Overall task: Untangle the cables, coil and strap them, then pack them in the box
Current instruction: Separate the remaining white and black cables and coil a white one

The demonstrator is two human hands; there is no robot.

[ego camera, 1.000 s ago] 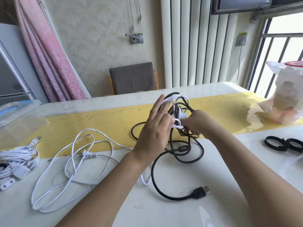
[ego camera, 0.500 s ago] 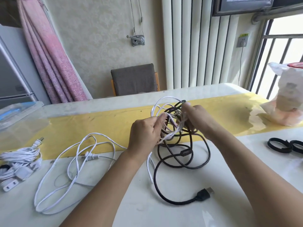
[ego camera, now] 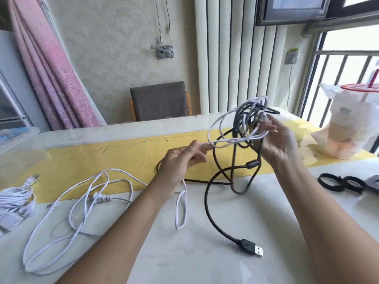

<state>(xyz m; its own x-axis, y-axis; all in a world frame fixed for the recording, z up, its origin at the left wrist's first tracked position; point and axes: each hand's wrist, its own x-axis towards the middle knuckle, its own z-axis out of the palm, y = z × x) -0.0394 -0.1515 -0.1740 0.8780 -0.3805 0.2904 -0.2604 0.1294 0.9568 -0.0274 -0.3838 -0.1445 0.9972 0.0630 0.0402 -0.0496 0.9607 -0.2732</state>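
Right hand [ego camera: 281,143], centre right of frame, grips tangle [ego camera: 251,115] of white and black loops, raised above table [ego camera: 205,267]. Left hand [ego camera: 180,158], centre, pinches white cable [ego camera: 231,140], strand stretched across to tangle. Rest of white cable sprawls loose on table, lower left. Black cable [ego camera: 206,201] hangs from tangle, trails to USB plug [ego camera: 253,250] lying lower centre. Two black straps [ego camera: 332,182] on table near right edge. Bundled white cable [ego camera: 14,196] at far left edge.
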